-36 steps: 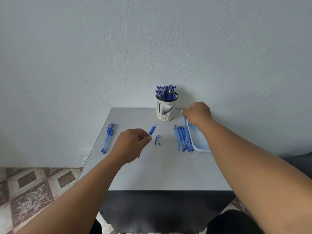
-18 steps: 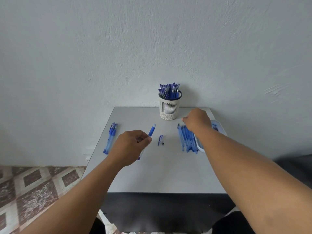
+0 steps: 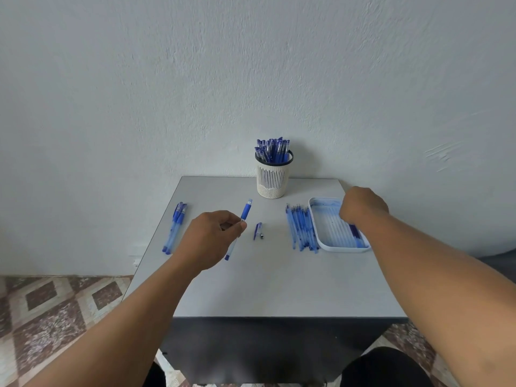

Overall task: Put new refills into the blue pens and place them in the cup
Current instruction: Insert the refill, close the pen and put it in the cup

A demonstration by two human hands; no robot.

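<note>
The left hand (image 3: 208,238) pinches one blue plastic pen barrel (image 3: 238,229) between thumb and curled fingertips, near the barrel's middle; the barrel slants with its dark grip end pointing away toward the wall and its blue end cap toward the near edge, lifted above the table. The right hand (image 3: 361,206) hangs over the far part of the shallow white rectangular tray (image 3: 321,238) with fingers curled downward; whether they hold anything cannot be told, as the back of the hand hides them. The tray holds a row of pale, clear refills (image 3: 339,231), too blurred to count. Just left of the tray lies a bundle of blue refills (image 3: 301,229), roughly eight to ten, touching one another. One small blue pen cap (image 3: 258,231) lies between the held barrel and that bundle. At the table's left edge lie two capped blue pens (image 3: 174,227) side by side. The white slotted cup with a dark rim (image 3: 272,178) stands at the far edge against the wall, packed with many blue pens (image 3: 272,149). The grey table (image 3: 265,289) has a broad bare stretch along its near half.
</note>
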